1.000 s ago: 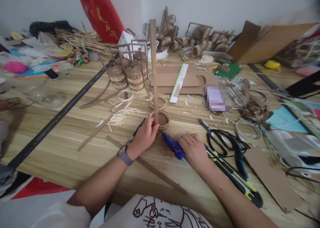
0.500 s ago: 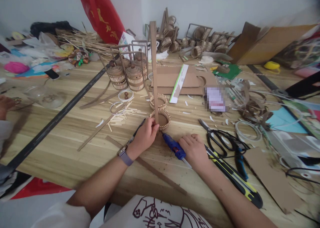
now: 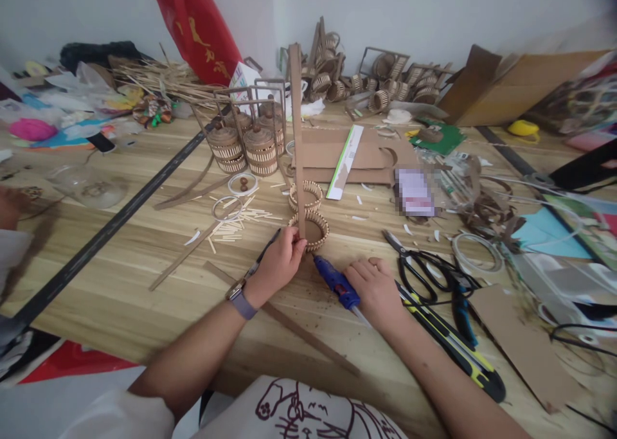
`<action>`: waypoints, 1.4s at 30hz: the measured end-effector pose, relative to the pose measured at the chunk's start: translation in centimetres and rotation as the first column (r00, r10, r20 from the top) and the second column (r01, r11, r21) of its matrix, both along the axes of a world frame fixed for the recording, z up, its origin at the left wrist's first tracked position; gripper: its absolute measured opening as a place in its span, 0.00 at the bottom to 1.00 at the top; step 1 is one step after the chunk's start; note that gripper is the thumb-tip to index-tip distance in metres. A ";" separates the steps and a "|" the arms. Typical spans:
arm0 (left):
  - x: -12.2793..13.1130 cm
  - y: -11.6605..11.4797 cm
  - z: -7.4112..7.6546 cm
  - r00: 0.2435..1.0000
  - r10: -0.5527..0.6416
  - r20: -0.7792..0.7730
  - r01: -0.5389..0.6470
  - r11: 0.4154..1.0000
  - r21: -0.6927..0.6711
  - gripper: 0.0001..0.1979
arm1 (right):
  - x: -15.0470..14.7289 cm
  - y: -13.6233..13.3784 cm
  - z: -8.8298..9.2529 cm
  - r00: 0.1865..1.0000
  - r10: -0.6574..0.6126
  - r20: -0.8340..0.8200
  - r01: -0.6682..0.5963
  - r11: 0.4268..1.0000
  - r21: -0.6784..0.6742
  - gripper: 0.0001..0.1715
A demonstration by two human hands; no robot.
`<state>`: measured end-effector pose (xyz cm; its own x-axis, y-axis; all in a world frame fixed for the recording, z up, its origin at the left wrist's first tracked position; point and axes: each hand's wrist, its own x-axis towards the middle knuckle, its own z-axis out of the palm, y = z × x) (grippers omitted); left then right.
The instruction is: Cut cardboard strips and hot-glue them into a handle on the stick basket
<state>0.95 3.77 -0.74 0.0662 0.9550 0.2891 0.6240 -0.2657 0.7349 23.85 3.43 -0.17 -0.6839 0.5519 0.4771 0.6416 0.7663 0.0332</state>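
Note:
My left hand point(image 3: 279, 259) pinches the lower end of a long brown cardboard strip point(image 3: 295, 124), which stands upright. Its fingers are at the left side of a small round basket point(image 3: 325, 234) with a wall of pale short sticks and brown strip. A second such basket point(image 3: 318, 198) sits right behind, partly covered by the strip. In my closed right hand point(image 3: 376, 290) is a blue hot glue gun point(image 3: 335, 279), its nozzle close to the near basket's front edge. The handle is hidden by the hand.
Scissors point(image 3: 417, 275) and a yellow-black utility knife point(image 3: 457, 342) lie right of my right hand. Loose short sticks point(image 3: 236, 220) and white rings lie left. Finished lidded baskets point(image 3: 263, 150) in a frame stand behind, near cardboard sheets point(image 3: 318, 146). Another person's hand point(image 3: 9, 204) shows far left.
Almost nothing differs. My hands, the strip and the glue gun stay in place; the other person's hand at the far left has shifted slightly.

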 end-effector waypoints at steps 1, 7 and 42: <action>0.0 0.0 0.0 1.000 0.000 0.000 0.000 1.000 0.001 0.05 | -0.1 0.0 0.0 1.000 0.003 -0.003 -0.003 1.000 0.001 0.13; 0.0 0.0 -0.1 1.000 0.007 -0.004 -0.007 1.000 0.002 0.05 | -0.5 0.0 0.1 1.000 0.007 -0.015 -0.007 1.000 0.012 0.14; -0.1 0.1 -0.2 1.000 -0.006 0.003 0.006 1.000 0.004 0.05 | -0.2 0.1 -0.4 0.999 -0.041 0.008 0.041 0.999 0.001 0.13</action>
